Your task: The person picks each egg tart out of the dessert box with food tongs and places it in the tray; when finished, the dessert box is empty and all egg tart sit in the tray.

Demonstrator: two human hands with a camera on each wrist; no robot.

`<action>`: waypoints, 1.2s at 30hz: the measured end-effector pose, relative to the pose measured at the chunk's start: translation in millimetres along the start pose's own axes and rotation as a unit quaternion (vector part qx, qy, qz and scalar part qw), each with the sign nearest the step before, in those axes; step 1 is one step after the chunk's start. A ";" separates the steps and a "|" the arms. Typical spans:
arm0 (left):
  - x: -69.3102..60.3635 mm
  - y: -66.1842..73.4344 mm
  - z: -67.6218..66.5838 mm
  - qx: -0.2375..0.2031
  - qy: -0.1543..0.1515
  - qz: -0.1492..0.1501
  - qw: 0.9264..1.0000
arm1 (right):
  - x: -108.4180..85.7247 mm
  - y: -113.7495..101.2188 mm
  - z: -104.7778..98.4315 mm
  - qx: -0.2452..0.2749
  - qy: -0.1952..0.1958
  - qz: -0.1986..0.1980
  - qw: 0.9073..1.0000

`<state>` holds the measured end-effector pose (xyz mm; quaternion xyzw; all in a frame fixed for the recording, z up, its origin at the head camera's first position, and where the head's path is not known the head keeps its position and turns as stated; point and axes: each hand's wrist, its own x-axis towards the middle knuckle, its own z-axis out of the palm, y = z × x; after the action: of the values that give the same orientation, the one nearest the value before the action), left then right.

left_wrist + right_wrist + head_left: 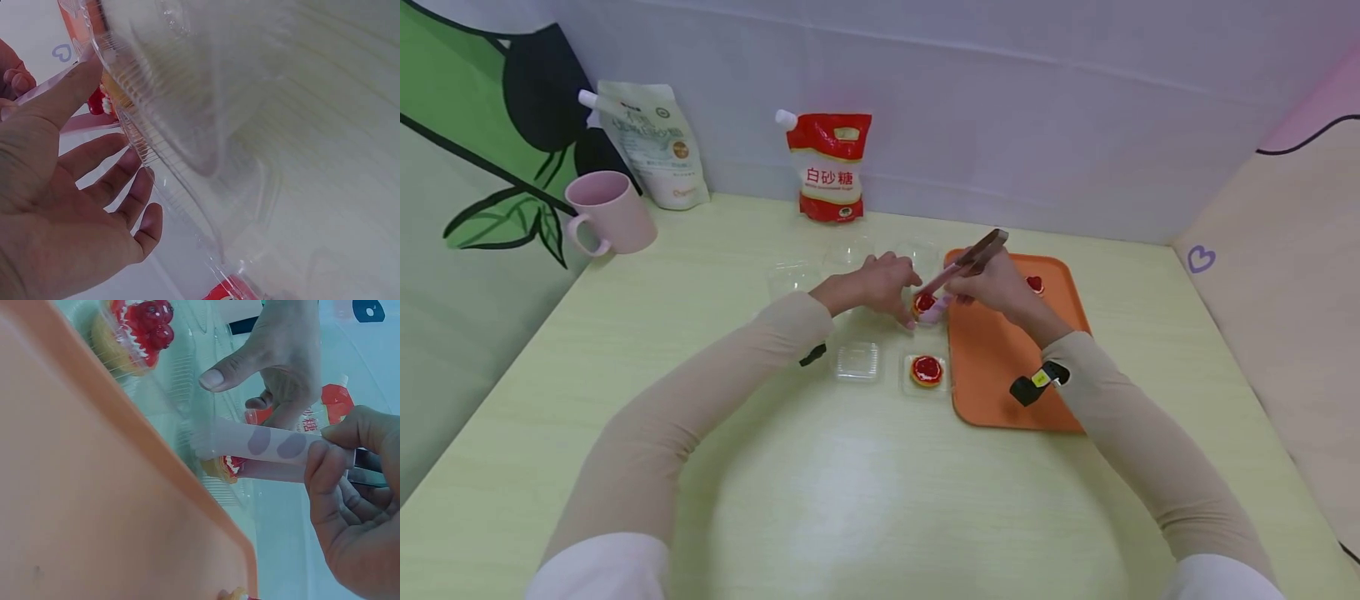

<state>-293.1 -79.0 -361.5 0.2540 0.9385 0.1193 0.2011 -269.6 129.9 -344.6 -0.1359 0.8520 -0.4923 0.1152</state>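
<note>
My right hand (pixel 994 283) grips pink tongs (pixel 275 442), whose tips are around a small red-topped tart (pixel 924 302). The tart sits low between the tong arms, at a clear plastic box by the tray's left edge. My left hand (pixel 883 285) is at the tart's left side, thumb and fingers spread, fingertips touching the box's ridged rim (pixel 140 140). In the right wrist view its index finger is partly hidden behind the tongs. Nearer the front, another tart (pixel 927 371) lies in a clear box. A third tart (pixel 1035 284) is on the orange tray (pixel 1000 375).
Left of the near tart stands a clear box (pixel 857 362). More clear plastic pieces (pixel 792 279) lie behind my left arm. A red-and-white sugar pouch (pixel 831 171), a pale pouch (pixel 655 150) and a pink mug (pixel 612 212) stand along the back.
</note>
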 end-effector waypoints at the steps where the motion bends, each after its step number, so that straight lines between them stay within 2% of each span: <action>1: 0.2 0.1 0.1 -0.001 -0.001 -0.001 1.000 | -0.8 -1.3 -1.4 0.002 0.001 -0.003 1.000; 6: 1.2 0.0 0.1 0.003 -0.006 -0.006 1.000 | -6.0 -10.1 -13.2 0.025 0.016 -0.005 1.000; 14: 3.3 -1.6 -0.4 -0.002 -0.007 -0.009 1.000 | -21.3 -15.1 -45.6 0.000 0.068 0.005 0.998; 23: 2.6 -1.9 0.9 -0.002 -0.006 -0.010 1.000 | -44.4 17.0 -70.6 -0.012 0.082 0.007 0.997; 29: 1.5 -1.3 0.1 -0.007 -0.007 -0.010 1.000 | -50.0 37.4 -71.6 -0.021 0.084 0.012 0.996; 36: 3.0 -2.2 0.7 -0.012 -0.010 -0.012 1.000 | -51.2 44.2 -67.0 -0.033 0.084 0.012 0.996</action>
<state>-296.1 -79.2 -363.8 0.2418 0.9379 0.1258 0.2144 -249.0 222.8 -347.1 -0.0871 0.8759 -0.4724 0.0449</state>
